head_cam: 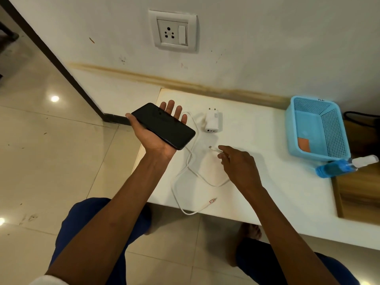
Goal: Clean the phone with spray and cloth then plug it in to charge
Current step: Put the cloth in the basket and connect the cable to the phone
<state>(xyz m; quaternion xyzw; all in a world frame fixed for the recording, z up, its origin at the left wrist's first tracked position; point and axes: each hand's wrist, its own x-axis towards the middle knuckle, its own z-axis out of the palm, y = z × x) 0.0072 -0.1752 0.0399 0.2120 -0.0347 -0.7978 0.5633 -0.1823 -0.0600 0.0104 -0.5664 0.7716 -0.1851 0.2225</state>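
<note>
Phone (163, 126) on left hand (153, 133), right hand (238, 163) pinching cable (213, 149)

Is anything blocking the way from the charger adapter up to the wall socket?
Nothing visible does. The adapter lies on the white ledge below the wall socket, with only bare wall between them; the socket holds no plug.

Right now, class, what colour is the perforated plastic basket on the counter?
Light blue perforated plastic basket, seen in the head view.
</note>
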